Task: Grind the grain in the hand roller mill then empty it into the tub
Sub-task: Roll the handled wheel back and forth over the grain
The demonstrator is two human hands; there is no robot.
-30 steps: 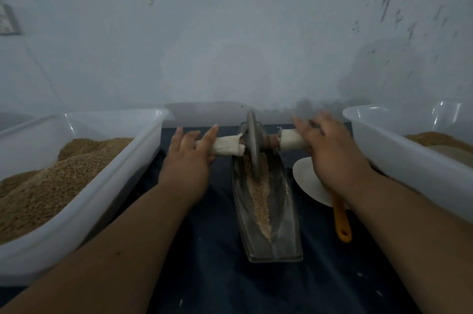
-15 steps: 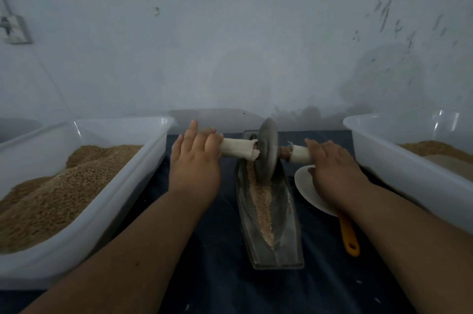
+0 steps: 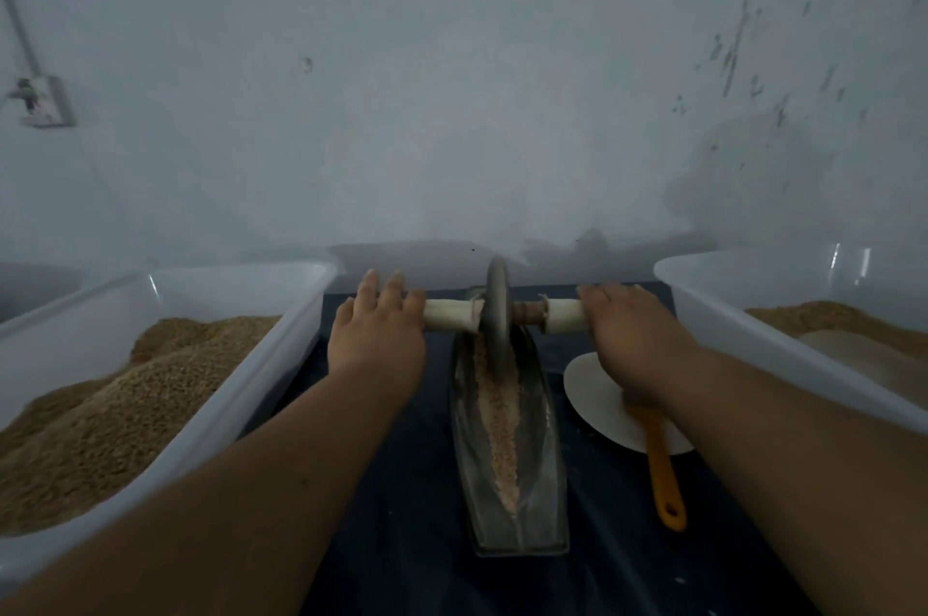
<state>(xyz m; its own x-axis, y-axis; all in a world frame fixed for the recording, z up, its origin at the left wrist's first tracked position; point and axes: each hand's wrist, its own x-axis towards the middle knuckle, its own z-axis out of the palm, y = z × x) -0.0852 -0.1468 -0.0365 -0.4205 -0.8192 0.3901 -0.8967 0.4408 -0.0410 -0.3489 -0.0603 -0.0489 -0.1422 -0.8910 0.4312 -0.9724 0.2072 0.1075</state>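
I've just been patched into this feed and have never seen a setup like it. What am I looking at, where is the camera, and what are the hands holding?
There is one view, from a camera worn on the person's head, looking forward and down. There is no robot, only a person's bare hands.

In the middle, on a dark cloth, lies a long boat-shaped trough with a strip of grain along its bottom. A heavy metal wheel stands in the trough's far end, on an axle with white-wrapped handles.

The left hand presses on the left handle with fingers straight. The right hand lies over the right handle in much the same way.

A left tub and a right tub both hold grain. Right of the trough lie a white plate and an orange-handled brush, partly under the right forearm.
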